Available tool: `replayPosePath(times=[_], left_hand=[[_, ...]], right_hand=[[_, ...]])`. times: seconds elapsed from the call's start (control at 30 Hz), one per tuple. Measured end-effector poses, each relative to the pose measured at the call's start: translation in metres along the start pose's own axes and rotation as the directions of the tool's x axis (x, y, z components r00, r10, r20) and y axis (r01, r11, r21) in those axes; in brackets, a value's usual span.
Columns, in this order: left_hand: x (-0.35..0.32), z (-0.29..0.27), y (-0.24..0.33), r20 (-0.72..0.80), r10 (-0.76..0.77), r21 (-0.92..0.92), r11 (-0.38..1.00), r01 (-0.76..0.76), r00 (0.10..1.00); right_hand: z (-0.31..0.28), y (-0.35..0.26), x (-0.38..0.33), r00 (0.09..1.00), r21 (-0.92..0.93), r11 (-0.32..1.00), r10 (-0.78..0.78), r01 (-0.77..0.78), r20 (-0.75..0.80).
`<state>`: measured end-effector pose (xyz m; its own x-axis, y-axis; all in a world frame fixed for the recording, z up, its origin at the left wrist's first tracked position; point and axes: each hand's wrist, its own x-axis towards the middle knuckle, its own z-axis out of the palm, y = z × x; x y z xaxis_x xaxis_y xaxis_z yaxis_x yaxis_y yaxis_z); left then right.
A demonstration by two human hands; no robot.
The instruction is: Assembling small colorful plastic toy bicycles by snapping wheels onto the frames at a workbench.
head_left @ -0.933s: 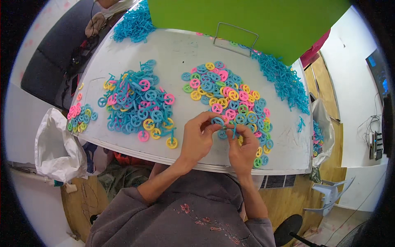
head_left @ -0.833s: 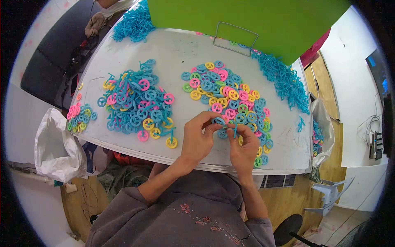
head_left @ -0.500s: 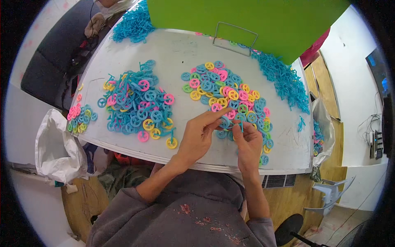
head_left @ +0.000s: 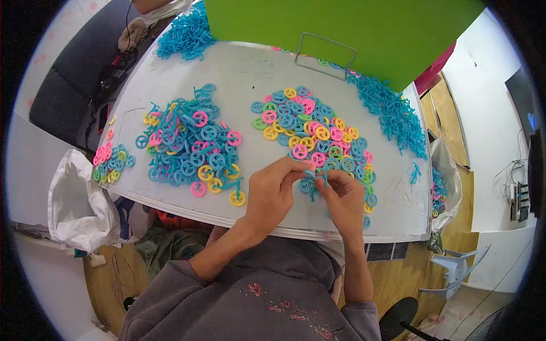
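Observation:
My left hand is closed in a pinch, its fingertips on a small blue plastic wheel that they mostly cover. Close against it, my right hand pinches a thin teal plastic stick between thumb and forefinger. The two sets of fingertips nearly meet, so I cannot tell whether wheel and stick are joined. Beyond and beneath them spreads a pile of loose wheels in blue, pink, yellow and green. To the left lies a heap of wheels with teal sticks on them.
Teal sticks form a heap at the far left and another along the right, beside an upright green panel with a wire frame. A smaller wheel cluster lies at the table's left edge, above a white bag.
My fingertips have shifted slightly, and the hands stay close together over the near edge of the wheel pile. The teal stick has turned a little in my right hand.

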<state>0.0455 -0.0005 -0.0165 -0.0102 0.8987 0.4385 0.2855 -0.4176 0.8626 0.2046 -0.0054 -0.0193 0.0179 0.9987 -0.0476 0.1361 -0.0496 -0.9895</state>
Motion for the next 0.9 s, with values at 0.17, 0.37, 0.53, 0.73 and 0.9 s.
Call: replayPosePath(times=[0.17,0.37,0.53,0.73,0.9], left_hand=[[-0.005,0.009,-0.002,-0.079,0.021,0.024,1.000,-0.019,0.997],[-0.006,0.011,-0.004,-0.088,0.105,0.102,0.990,-0.096,0.991],[-0.003,0.009,0.009,-0.155,0.131,0.131,0.985,-0.111,0.979],[0.000,-0.001,0.012,-0.133,0.000,0.152,0.988,0.021,0.991],[-0.002,0.004,0.001,-0.157,0.087,0.116,0.991,-0.069,0.984]], right_hand=[[0.003,0.002,0.003,0.998,-0.060,0.997,0.042,-0.039,0.046],[-0.002,-0.001,0.003,0.989,0.011,0.998,0.067,-0.070,0.133],[0.009,-0.007,0.002,0.998,-0.107,0.992,-0.066,0.063,-0.022],[0.012,-0.006,0.005,0.972,-0.247,0.948,-0.224,0.200,-0.073],[0.009,-0.010,0.005,0.971,-0.272,0.935,-0.239,0.229,-0.005]])
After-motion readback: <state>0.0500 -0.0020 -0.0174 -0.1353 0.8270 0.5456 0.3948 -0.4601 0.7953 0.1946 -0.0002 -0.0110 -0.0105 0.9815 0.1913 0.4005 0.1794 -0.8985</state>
